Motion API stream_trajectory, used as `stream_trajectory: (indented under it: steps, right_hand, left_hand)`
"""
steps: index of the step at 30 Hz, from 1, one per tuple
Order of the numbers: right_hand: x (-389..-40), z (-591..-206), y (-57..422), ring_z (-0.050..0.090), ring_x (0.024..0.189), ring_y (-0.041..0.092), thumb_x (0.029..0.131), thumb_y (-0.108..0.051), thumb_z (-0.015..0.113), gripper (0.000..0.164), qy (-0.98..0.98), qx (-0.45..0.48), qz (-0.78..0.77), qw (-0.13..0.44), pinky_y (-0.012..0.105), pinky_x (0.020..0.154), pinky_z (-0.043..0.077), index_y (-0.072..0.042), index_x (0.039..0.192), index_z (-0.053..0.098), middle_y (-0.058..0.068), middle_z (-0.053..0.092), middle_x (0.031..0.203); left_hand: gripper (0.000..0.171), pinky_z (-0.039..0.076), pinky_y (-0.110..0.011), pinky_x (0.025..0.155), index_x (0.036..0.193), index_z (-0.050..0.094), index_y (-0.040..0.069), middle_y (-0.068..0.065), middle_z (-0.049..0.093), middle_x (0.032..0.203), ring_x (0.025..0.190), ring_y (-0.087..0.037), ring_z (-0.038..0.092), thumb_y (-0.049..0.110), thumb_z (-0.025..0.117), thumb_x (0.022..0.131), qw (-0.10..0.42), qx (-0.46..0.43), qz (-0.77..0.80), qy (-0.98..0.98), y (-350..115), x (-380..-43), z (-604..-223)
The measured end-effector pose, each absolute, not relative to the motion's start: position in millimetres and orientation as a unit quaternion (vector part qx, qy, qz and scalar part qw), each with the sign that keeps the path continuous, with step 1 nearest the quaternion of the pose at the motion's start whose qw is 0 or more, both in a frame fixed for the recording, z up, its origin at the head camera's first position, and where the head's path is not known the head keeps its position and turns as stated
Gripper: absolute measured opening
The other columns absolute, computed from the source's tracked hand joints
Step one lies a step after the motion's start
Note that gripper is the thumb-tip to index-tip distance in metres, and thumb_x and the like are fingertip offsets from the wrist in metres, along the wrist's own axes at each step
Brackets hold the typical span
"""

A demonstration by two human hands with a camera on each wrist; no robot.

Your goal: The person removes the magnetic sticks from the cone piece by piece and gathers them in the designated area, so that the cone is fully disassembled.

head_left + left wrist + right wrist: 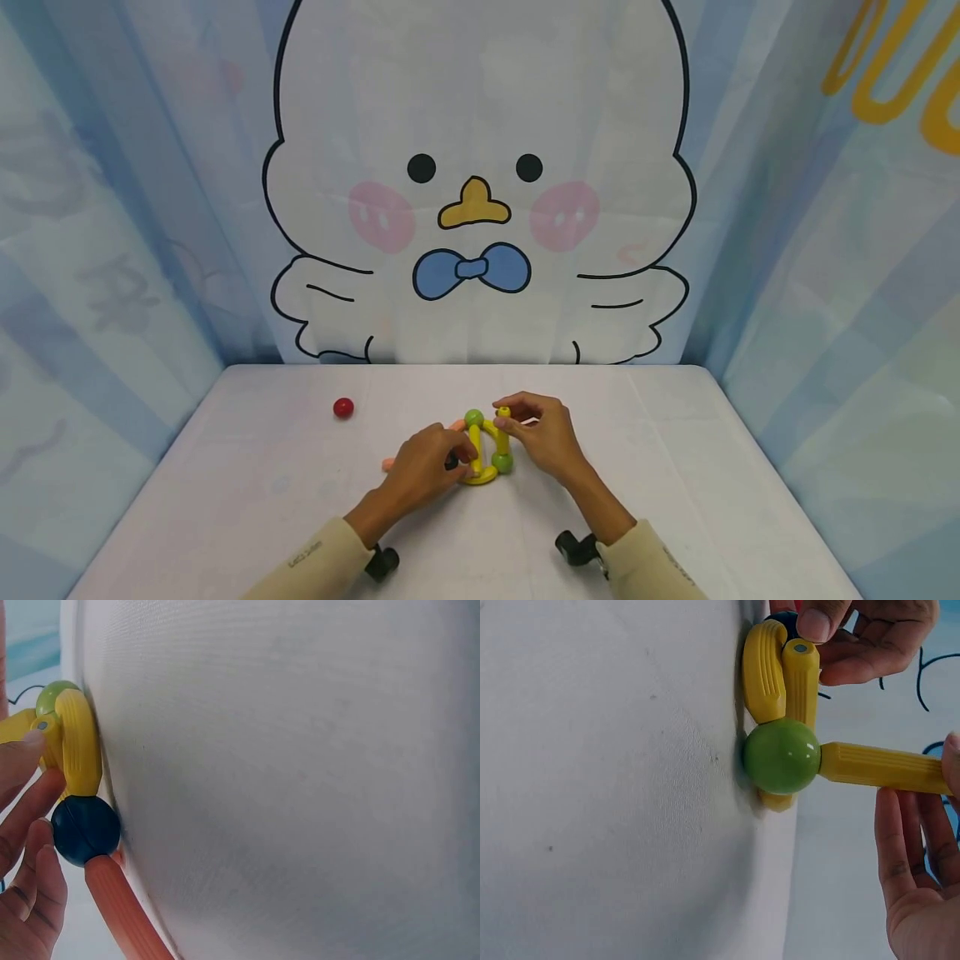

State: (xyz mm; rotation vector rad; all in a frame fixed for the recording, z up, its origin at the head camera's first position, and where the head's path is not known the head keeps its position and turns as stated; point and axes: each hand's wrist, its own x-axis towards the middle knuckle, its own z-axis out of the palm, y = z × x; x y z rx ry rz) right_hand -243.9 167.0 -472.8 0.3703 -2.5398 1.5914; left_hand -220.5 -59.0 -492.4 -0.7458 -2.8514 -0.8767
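On the white table lies a toy structure of magnetic sticks and balls. My right hand [547, 433] pinches the upper end of an upright yellow stick [881, 766], whose lower end touches a green ball [781, 756]. At the structure's other side my left hand [430, 460] pinches the free end of a second yellow stick [802, 682], with the thumb at its tip. That stick leads to another green ball [474, 418]. Curved yellow pieces [81, 742] lie beside it, one meeting a dark blue ball [86, 830] near my left fingers.
An orange stick [126, 907] runs from the blue ball, partly hidden behind my left hand in the head view. A red ball [343, 407] lies apart at the back left of the table [262, 500]. A curtain with a cartoon bird [480, 108] hangs behind.
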Motion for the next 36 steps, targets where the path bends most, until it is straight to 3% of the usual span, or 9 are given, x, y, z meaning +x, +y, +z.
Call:
stream_trajectory:
  steps: [8, 20, 27, 36]
  right_hand:
    - [-241.0, -472.0, 180.7, 0.072, 0.095, 0.013, 0.092, -0.018, 0.083, 0.022, -0.849, 0.111, 0.514, 0.055, 0.025, 0.089, 0.060, -0.020, 0.114, 0.081, -0.005, 0.080, 0.109]
    - [-231.8, -471.7, 206.6, 0.069, 0.096, 0.014, 0.089, -0.016, 0.086, 0.025, -0.875, 0.085, 0.472, 0.062, 0.018, 0.084, 0.058, -0.019, 0.114, 0.082, -0.002, 0.076, 0.105]
    - [-227.9, -475.6, 222.5, 0.068, 0.094, 0.013, 0.087, -0.015, 0.088, 0.026, -0.892, 0.073, 0.442, 0.062, 0.019, 0.083, 0.057, -0.025, 0.110, 0.083, -0.003, 0.076, 0.103]
    - [-226.7, -481.2, 241.0, 0.067, 0.092, 0.013, 0.086, -0.012, 0.088, 0.022, -0.901, 0.082, 0.424, 0.035, 0.019, 0.080, 0.058, -0.014, 0.108, 0.083, -0.002, 0.078, 0.102]
  left_hand:
    - [0.017, 0.045, -0.023, 0.073, 0.100, 0.080, 0.021, 0.011, 0.071, 0.090, 0.082, -0.004, 0.052, 0.021, 0.090, 0.086, 0.033, -0.242, -0.286, -0.926, -59.1, -221.1, -492.1]
    - [0.018, 0.044, -0.022, 0.072, 0.100, 0.080, 0.021, 0.012, 0.070, 0.090, 0.081, -0.004, 0.052, 0.021, 0.091, 0.085, 0.029, -0.239, -0.289, -0.926, -59.0, -221.5, -493.4]
    - [0.018, 0.045, -0.022, 0.072, 0.099, 0.080, 0.021, 0.010, 0.072, 0.090, 0.082, -0.005, 0.053, 0.020, 0.091, 0.085, 0.036, -0.246, -0.293, -0.923, -58.9, -221.1, -494.4]
    - [0.019, 0.045, -0.021, 0.071, 0.099, 0.079, 0.021, 0.012, 0.071, 0.090, 0.081, -0.004, 0.052, 0.020, 0.091, 0.085, 0.041, -0.252, -0.292, -0.922, -58.4, -221.3, -495.2]
